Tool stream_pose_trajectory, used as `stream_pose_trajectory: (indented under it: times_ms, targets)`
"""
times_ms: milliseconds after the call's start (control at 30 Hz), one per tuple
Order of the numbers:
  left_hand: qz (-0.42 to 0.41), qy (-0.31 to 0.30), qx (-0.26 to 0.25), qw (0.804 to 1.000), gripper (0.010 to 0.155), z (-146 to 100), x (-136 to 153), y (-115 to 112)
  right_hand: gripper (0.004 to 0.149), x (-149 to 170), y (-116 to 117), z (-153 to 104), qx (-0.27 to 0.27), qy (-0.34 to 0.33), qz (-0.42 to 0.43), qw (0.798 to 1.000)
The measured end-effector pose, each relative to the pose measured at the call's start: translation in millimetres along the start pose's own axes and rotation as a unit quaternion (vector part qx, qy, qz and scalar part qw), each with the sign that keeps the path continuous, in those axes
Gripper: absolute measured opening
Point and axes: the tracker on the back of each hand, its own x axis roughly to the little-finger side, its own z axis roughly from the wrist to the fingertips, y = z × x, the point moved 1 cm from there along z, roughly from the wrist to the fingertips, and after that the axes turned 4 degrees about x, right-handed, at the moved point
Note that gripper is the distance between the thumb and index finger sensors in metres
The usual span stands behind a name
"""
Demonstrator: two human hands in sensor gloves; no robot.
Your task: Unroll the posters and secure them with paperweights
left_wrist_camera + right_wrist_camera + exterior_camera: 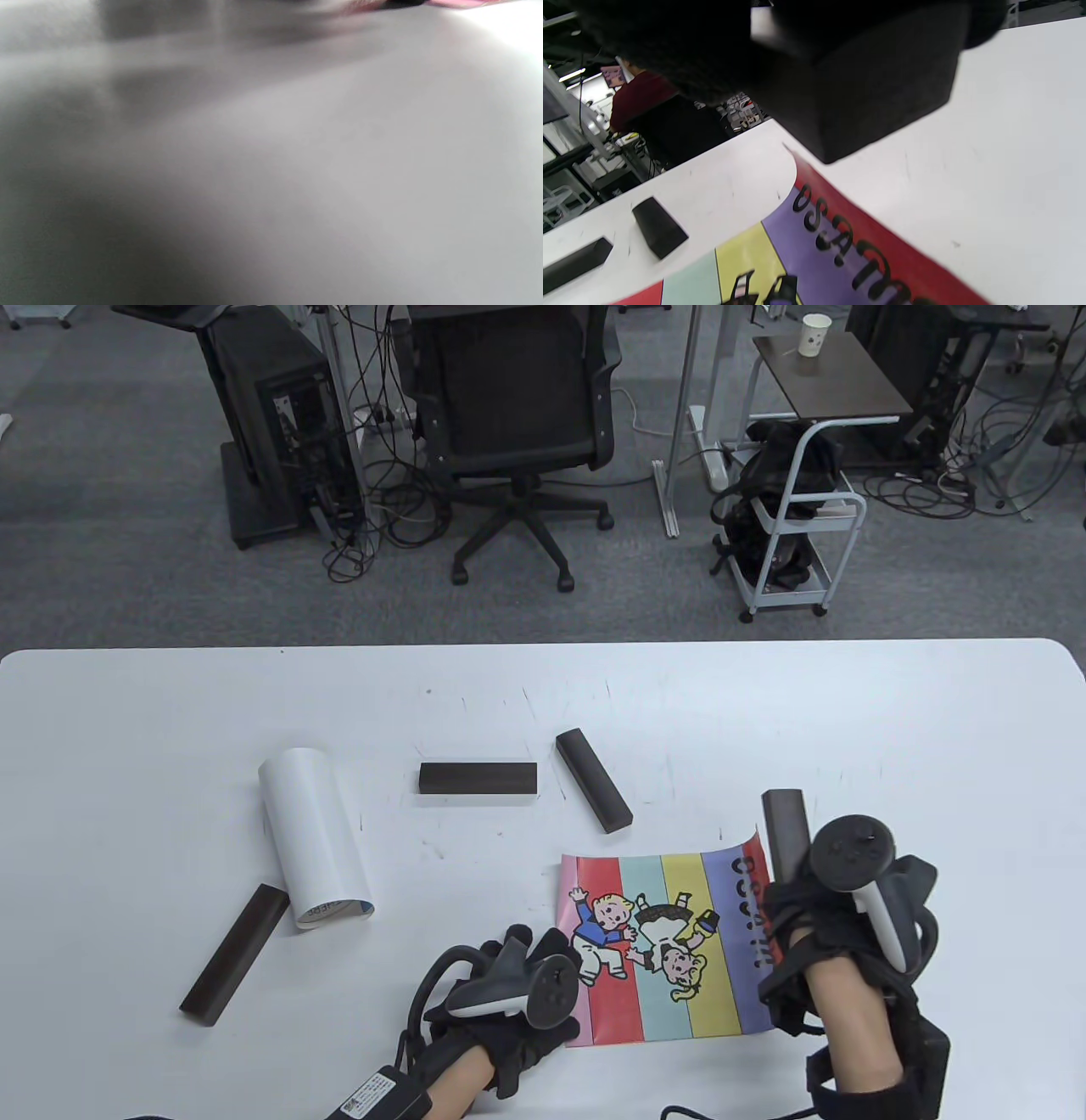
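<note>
A striped cartoon poster [670, 942] lies unrolled on the white table [543, 704]; its far right corner curls up. My left hand [526, 984] presses flat on the poster's left edge. My right hand [814, 916] grips a dark bar paperweight [785, 827] and holds it over the poster's right edge; the right wrist view shows the bar [882, 84] above the poster's red and purple stripes [848, 245]. A second poster [312, 836] lies rolled up at the left. The left wrist view is a blur of table surface.
Three more dark bar paperweights lie on the table: one [478, 779] at centre, one [594, 780] angled beside it, one [234, 954] near the rolled poster. An office chair [517, 415] and a white cart [797, 526] stand beyond the far edge.
</note>
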Motion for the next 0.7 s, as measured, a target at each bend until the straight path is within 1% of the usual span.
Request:
stream_pose_trajectory:
  times_ms: [67, 133, 200, 300, 400, 533, 600, 667, 700]
  targets:
    - [0.000, 0.000, 0.000, 1.000, 0.073, 0, 0, 0, 0.076, -3, 15, -2, -0.013, -0.001, -0.031, 0.999]
    - [0.000, 0.000, 0.000, 1.000, 0.073, 0, 0, 0, 0.076, 2, 31, 2, -0.031, 0.018, -0.071, 0.997]
    - [0.000, 0.000, 0.000, 1.000, 0.073, 0, 0, 0, 0.076, 14, 45, 9, -0.048, 0.052, -0.105, 0.992]
    - [-0.001, 0.000, -0.001, 1.000, 0.073, 0, 0, 0, 0.076, 37, 59, 21, -0.054, 0.101, -0.121, 0.986]
    - [-0.002, 0.000, -0.001, 1.000, 0.073, 0, 0, 0, 0.076, 59, 74, 29, -0.079, 0.132, -0.113, 0.982]
    - [-0.001, 0.000, -0.001, 1.000, 0.073, 0, 0, 0, 0.076, 74, 87, 32, -0.089, 0.150, -0.114, 0.978]
    - [-0.002, 0.000, -0.001, 1.000, 0.073, 0, 0, 0, 0.076, 74, 86, 32, -0.090, 0.153, -0.119, 0.977]
    - [-0.001, 0.000, 0.000, 1.000, 0.073, 1, 0, 0, 0.078, 74, 84, 30, -0.113, 0.174, -0.135, 0.969]
    - [-0.001, 0.000, 0.000, 1.000, 0.073, 1, 0, 0, 0.082, 72, 81, 30, -0.114, 0.170, -0.124, 0.971]
